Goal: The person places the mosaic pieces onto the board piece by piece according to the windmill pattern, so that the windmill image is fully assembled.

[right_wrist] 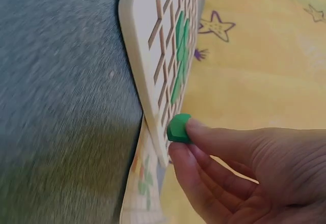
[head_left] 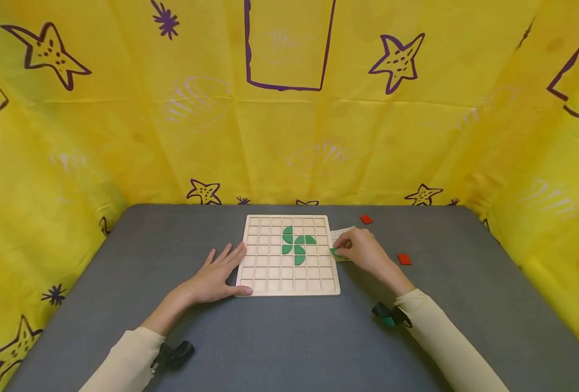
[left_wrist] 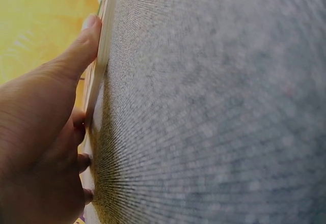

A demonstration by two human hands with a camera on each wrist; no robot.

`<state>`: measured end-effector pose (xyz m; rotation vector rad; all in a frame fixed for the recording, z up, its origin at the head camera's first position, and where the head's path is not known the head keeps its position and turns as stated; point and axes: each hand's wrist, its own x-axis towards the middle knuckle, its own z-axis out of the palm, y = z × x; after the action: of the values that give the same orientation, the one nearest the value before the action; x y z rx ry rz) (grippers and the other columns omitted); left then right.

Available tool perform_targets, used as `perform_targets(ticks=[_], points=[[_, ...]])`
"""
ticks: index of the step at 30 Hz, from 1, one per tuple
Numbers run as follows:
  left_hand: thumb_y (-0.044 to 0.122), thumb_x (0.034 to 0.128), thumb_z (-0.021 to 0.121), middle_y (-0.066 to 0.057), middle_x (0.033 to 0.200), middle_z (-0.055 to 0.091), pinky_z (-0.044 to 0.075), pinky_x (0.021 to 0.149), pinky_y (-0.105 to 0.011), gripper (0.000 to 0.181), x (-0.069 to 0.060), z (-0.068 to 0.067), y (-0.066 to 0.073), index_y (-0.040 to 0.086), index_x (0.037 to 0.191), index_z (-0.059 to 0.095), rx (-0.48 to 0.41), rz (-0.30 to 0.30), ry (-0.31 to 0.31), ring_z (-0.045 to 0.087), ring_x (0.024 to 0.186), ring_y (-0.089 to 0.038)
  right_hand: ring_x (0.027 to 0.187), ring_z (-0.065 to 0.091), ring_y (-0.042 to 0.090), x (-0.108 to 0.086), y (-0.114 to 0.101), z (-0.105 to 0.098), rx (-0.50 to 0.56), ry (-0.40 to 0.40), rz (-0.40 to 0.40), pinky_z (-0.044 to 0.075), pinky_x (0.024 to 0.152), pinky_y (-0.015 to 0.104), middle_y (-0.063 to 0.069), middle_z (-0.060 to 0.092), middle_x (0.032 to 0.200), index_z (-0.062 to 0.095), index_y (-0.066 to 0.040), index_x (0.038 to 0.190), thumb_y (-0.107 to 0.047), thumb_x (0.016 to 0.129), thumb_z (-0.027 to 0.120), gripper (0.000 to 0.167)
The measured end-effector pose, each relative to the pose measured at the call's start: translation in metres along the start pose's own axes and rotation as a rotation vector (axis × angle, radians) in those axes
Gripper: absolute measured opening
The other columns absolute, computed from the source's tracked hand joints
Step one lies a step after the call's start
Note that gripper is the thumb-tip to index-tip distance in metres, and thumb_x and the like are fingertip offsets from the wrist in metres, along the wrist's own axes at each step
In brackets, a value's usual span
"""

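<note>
A pale wooden grid board (head_left: 267, 275) lies on the grey table, with several green quarter-round tiles (head_left: 300, 259) set in cells near its middle. My left hand (head_left: 216, 279) rests at the board's left edge, fingers spread and straight, the thumb on its near left corner. Between thumb and fingertips my right hand (head_left: 365, 250) pinches a green tile (right_wrist: 178, 128) beside the board's right edge. In the right wrist view that tile is just off the rim. Under the right hand lies a paper card (right_wrist: 140, 198) with a printed coloured pattern, partly tucked beneath the board.
Two red square tiles lie on the table to the right: one red tile (head_left: 366, 219) farther back, another red tile (head_left: 404, 259) beside the right wrist. A yellow curtain (head_left: 270, 136) with sea drawings hangs behind the grey table (head_left: 270, 343).
</note>
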<state>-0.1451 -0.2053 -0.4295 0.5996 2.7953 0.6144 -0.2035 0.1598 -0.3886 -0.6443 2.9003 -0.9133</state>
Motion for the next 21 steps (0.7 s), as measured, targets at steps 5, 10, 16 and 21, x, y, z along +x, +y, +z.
perform_targets(ticks=[5, 10, 16, 21], points=[[0.066, 0.0812, 0.065, -0.009, 0.164, 0.013, -0.003, 0.113, -0.064, 0.108, 0.0, 0.001, 0.0, 0.007, 0.157, 0.017, 0.004, -0.002, 0.006, 0.005, 0.149, -0.04, 0.071, 0.062, 0.015, 0.009, -0.004, 0.009, 0.023, 0.023, -0.006, 0.05, 0.061, 0.028, 0.003, 0.072, 0.084, 0.077, -0.006, 0.089, -0.006, 0.083, 0.077, 0.006], [0.064, 0.0817, 0.066, -0.009, 0.164, 0.013, -0.003, 0.113, -0.064, 0.107, 0.0, 0.001, 0.001, 0.007, 0.157, 0.017, -0.001, 0.004, 0.011, 0.006, 0.149, -0.039, 0.07, 0.063, 0.014, 0.018, -0.008, 0.015, 0.033, 0.032, -0.019, 0.051, 0.062, 0.03, 0.003, 0.073, 0.082, 0.077, -0.005, 0.09, -0.006, 0.083, 0.077, 0.007], [0.063, 0.082, 0.067, -0.009, 0.164, 0.013, -0.003, 0.113, -0.063, 0.106, 0.0, 0.0, 0.001, 0.006, 0.157, 0.017, -0.01, 0.001, 0.009, 0.005, 0.149, -0.039, 0.072, 0.065, 0.014, 0.027, -0.017, 0.022, 0.041, 0.006, -0.043, 0.052, 0.07, 0.033, 0.003, 0.073, 0.084, 0.077, -0.005, 0.091, -0.008, 0.083, 0.078, 0.008], [0.063, 0.0822, 0.067, -0.009, 0.164, 0.013, -0.003, 0.113, -0.064, 0.106, -0.001, 0.0, 0.001, 0.006, 0.157, 0.017, -0.008, -0.001, 0.011, 0.005, 0.149, -0.039, 0.074, 0.064, 0.015, 0.035, -0.026, 0.027, 0.071, -0.033, -0.029, 0.052, 0.065, 0.029, 0.003, 0.073, 0.086, 0.077, -0.005, 0.092, -0.008, 0.084, 0.077, 0.009]])
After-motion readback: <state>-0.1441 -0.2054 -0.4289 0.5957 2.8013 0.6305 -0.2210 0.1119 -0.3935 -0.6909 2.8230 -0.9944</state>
